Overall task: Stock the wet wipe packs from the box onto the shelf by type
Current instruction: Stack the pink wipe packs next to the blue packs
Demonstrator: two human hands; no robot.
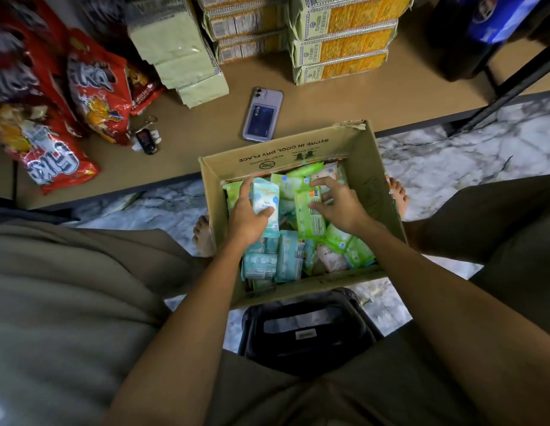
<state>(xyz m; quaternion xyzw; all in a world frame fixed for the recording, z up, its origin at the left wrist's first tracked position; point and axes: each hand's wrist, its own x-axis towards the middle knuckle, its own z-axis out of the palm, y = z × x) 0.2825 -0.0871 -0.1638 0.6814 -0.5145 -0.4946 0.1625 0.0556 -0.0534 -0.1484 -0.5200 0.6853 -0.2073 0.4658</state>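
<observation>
Head view: marble floor [470,155] under box [369,179], beside shelf [329,99].

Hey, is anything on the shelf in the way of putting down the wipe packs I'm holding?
Partly. A phone lies on the shelf just beyond the box, with keys to its left. The left hand grips a blue pack, the right hand a green pack.

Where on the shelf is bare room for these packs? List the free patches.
Free: the shelf strip between the phone and the cracker cartons, and right of the cartons. Smaller gap between keys and phone. Crowded: the left end, under red snack bags.
</observation>
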